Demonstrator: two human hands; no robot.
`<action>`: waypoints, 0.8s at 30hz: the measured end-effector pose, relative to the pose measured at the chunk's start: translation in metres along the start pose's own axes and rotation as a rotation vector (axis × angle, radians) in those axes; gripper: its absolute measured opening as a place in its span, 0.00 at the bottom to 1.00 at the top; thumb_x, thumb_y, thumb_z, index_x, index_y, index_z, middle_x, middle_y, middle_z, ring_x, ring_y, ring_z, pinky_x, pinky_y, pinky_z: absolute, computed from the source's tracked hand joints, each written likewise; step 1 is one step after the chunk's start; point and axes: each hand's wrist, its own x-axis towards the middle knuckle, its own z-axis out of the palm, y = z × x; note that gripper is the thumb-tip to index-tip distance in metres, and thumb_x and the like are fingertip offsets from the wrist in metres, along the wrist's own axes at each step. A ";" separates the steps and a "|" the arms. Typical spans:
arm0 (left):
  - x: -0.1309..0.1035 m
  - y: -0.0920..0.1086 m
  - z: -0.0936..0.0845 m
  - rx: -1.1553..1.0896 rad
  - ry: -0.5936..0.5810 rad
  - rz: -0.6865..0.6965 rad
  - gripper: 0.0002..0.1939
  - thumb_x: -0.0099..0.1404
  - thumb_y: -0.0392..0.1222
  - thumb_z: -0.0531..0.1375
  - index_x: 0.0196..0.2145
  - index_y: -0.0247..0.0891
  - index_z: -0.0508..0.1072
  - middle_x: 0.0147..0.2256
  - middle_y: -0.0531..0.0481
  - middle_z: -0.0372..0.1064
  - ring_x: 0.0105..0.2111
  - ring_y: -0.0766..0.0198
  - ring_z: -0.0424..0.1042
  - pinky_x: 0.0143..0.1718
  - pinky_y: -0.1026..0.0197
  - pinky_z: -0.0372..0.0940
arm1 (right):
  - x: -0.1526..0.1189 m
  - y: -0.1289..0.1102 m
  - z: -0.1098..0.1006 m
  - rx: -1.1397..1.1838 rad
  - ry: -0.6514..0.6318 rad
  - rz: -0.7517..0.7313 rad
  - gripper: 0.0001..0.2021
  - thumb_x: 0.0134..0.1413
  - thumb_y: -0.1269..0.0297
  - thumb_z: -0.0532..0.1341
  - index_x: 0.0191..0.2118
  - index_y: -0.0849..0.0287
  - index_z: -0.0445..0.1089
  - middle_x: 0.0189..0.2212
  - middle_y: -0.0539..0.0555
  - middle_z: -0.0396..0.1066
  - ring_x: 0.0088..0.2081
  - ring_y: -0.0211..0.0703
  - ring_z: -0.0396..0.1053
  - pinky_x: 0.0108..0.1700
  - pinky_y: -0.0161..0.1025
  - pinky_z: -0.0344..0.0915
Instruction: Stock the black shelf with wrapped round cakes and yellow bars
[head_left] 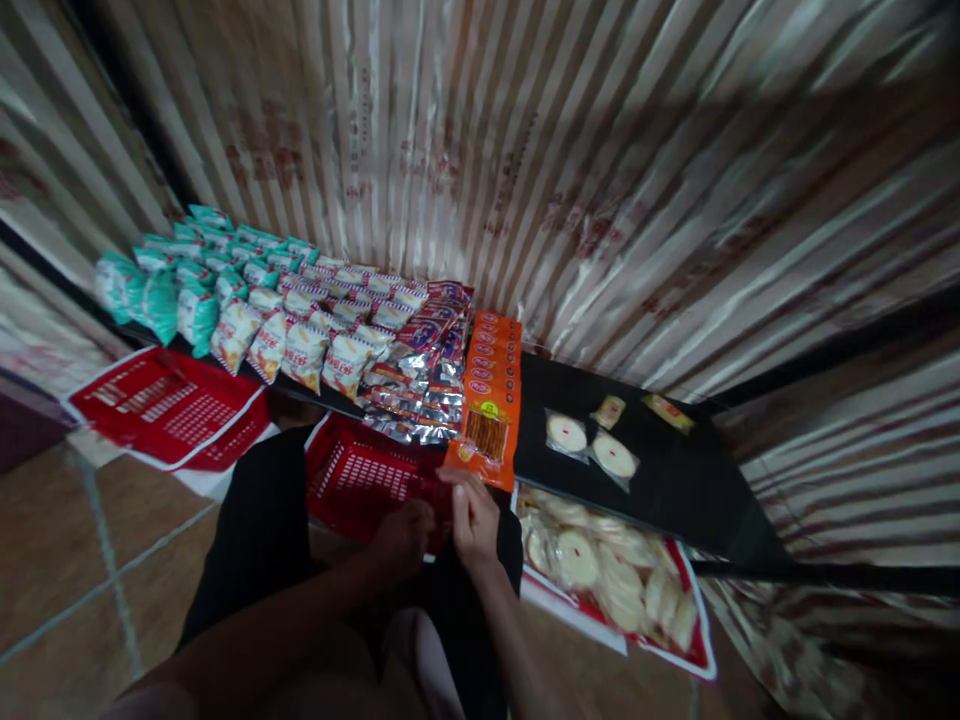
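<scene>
Snacks are being borne by one black shelf, which is being backed by a striped curtain. The shelf's left and middle are being filled with close rows, so that part seems largely done; its right end is being taken up by only four small pieces.

Three red baskets are being kept low: one at ten o'clock, one before twelve, and one past two, in which heaped wafers, too many to count, are being held.

Teal bags, overlapping and not exactly countable, are being stood past ten o'clock. Four white bags are being shown in the front row at eleven, with more behind. Silver packs, count unclear, are being stacked at twelve; about five orange packs are being overlapped just past it.

The left hand is being kept curled, the right hand partly bent near the orange packs. The hands are being held apart; whether anything is being gripped cannot be told.

Two round wafers and two small packets are being displayed towards two.
</scene>
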 end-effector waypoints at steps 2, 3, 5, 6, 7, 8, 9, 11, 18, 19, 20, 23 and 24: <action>-0.011 -0.009 -0.006 -0.006 0.016 -0.033 0.14 0.63 0.33 0.46 0.38 0.34 0.71 0.37 0.42 0.70 0.41 0.60 0.68 0.43 0.55 0.68 | -0.012 -0.007 0.015 0.020 -0.109 -0.031 0.16 0.62 0.66 0.47 0.36 0.58 0.72 0.32 0.55 0.73 0.37 0.42 0.70 0.40 0.41 0.66; -0.013 -0.012 -0.010 -0.010 0.020 -0.042 0.15 0.63 0.34 0.46 0.40 0.34 0.71 0.38 0.41 0.70 0.42 0.60 0.68 0.44 0.54 0.67 | -0.016 -0.008 0.021 0.014 -0.154 -0.025 0.16 0.62 0.66 0.47 0.35 0.58 0.72 0.31 0.55 0.73 0.36 0.41 0.69 0.39 0.40 0.66; -0.013 -0.016 -0.017 -0.012 0.026 -0.061 0.16 0.63 0.33 0.46 0.43 0.35 0.70 0.41 0.41 0.70 0.45 0.59 0.67 0.45 0.54 0.67 | -0.020 -0.009 0.030 -0.011 -0.214 0.008 0.17 0.63 0.65 0.46 0.35 0.58 0.71 0.31 0.55 0.73 0.36 0.41 0.69 0.40 0.40 0.66; -0.012 -0.017 -0.020 -0.012 0.031 -0.074 0.16 0.62 0.32 0.46 0.44 0.35 0.69 0.41 0.42 0.70 0.44 0.59 0.67 0.45 0.54 0.66 | -0.020 -0.009 0.032 -0.025 -0.226 0.031 0.17 0.63 0.64 0.45 0.36 0.58 0.71 0.31 0.55 0.73 0.36 0.41 0.69 0.41 0.39 0.66; -0.011 -0.017 -0.022 -0.011 0.033 -0.082 0.17 0.62 0.32 0.46 0.44 0.35 0.69 0.41 0.42 0.70 0.44 0.59 0.67 0.45 0.54 0.66 | -0.020 -0.009 0.034 -0.038 -0.233 0.053 0.17 0.63 0.63 0.45 0.36 0.58 0.71 0.32 0.55 0.73 0.37 0.41 0.69 0.42 0.39 0.65; -0.011 -0.017 -0.023 -0.009 0.030 -0.087 0.17 0.62 0.31 0.46 0.44 0.35 0.70 0.41 0.42 0.70 0.43 0.60 0.67 0.45 0.54 0.66 | -0.020 -0.009 0.035 -0.051 -0.237 0.074 0.18 0.63 0.62 0.44 0.37 0.58 0.71 0.33 0.55 0.73 0.38 0.41 0.69 0.43 0.39 0.65; -0.011 -0.016 -0.022 -0.009 0.023 -0.089 0.17 0.61 0.31 0.46 0.43 0.35 0.70 0.40 0.43 0.70 0.43 0.60 0.67 0.46 0.54 0.66 | -0.020 -0.010 0.036 -0.065 -0.244 0.095 0.19 0.64 0.61 0.44 0.37 0.58 0.71 0.34 0.55 0.73 0.38 0.41 0.69 0.43 0.39 0.65; -0.014 -0.014 -0.019 0.001 -0.014 -0.103 0.17 0.61 0.30 0.46 0.43 0.35 0.70 0.41 0.42 0.70 0.44 0.59 0.67 0.48 0.53 0.64 | -0.024 -0.009 0.038 -0.105 -0.284 0.148 0.20 0.64 0.60 0.42 0.37 0.58 0.71 0.34 0.56 0.73 0.39 0.41 0.69 0.44 0.39 0.64; -0.043 -0.013 -0.012 0.221 -0.460 -0.280 0.17 0.56 0.29 0.52 0.44 0.28 0.70 0.42 0.36 0.70 0.48 0.53 0.66 0.54 0.49 0.58 | -0.051 -0.005 0.048 -0.385 -0.718 0.459 0.19 0.63 0.61 0.45 0.42 0.62 0.71 0.40 0.61 0.74 0.43 0.44 0.71 0.44 0.37 0.62; -0.047 -0.015 -0.015 0.258 -0.506 -0.288 0.17 0.56 0.28 0.52 0.44 0.27 0.70 0.43 0.34 0.69 0.49 0.52 0.65 0.55 0.48 0.56 | -0.055 -0.005 0.049 -0.405 -0.788 0.467 0.20 0.63 0.61 0.44 0.42 0.62 0.71 0.40 0.61 0.74 0.42 0.44 0.71 0.43 0.37 0.62; -0.051 -0.016 -0.018 0.284 -0.541 -0.300 0.17 0.57 0.28 0.52 0.44 0.26 0.70 0.43 0.33 0.69 0.49 0.52 0.65 0.56 0.47 0.55 | -0.057 -0.005 0.050 -0.423 -0.842 0.465 0.20 0.63 0.61 0.43 0.41 0.62 0.71 0.39 0.61 0.74 0.42 0.44 0.71 0.43 0.37 0.62; -0.058 -0.023 -0.028 0.292 -0.609 -0.377 0.17 0.57 0.28 0.51 0.43 0.27 0.70 0.42 0.33 0.70 0.47 0.54 0.67 0.55 0.49 0.56 | -0.061 -0.004 0.056 -0.480 -0.940 0.437 0.19 0.62 0.63 0.45 0.40 0.62 0.72 0.39 0.62 0.75 0.43 0.45 0.71 0.43 0.37 0.62; -0.059 -0.025 -0.030 0.285 -0.625 -0.407 0.16 0.57 0.27 0.51 0.43 0.28 0.71 0.41 0.35 0.70 0.47 0.54 0.68 0.54 0.51 0.56 | -0.061 -0.004 0.059 -0.494 -0.959 0.435 0.17 0.61 0.64 0.47 0.40 0.62 0.72 0.39 0.62 0.75 0.43 0.46 0.71 0.42 0.37 0.62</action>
